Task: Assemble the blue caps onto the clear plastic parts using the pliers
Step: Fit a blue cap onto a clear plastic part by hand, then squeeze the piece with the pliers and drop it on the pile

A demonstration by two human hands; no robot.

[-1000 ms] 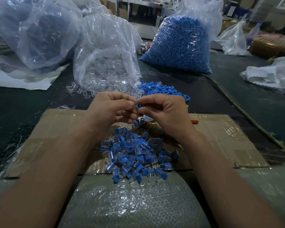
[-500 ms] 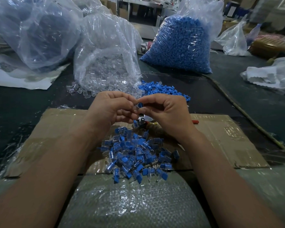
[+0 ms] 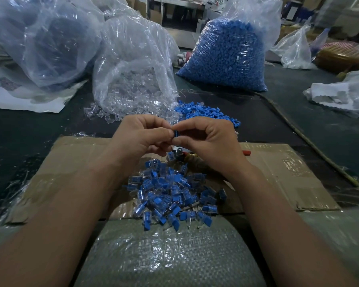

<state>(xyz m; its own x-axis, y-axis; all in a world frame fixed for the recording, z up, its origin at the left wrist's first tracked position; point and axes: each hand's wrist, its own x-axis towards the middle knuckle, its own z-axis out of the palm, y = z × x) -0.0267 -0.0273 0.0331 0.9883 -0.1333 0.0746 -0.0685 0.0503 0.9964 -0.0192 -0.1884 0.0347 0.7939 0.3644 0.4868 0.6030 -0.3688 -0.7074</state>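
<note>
Barely shifted: left grip (image 3: 141, 138) and right grip (image 3: 210, 139) together pinch one blue cap (image 3: 176, 134) over one assembled pile (image 3: 174, 195)

One blue cap (image 3: 176, 134) pinched between fingertips of left hand (image 3: 141, 137) and right hand (image 3: 207, 141). Loose blue caps (image 3: 207, 113) heaped on tabletop (image 3: 257, 121) beyond. Clear plastic parts (image 3: 101, 113) scattered beside them. Capped parts (image 3: 172, 193) piled on cardboard (image 3: 288, 172). Pliers (image 3: 179, 151) under right hand, mostly hidden.
</note>
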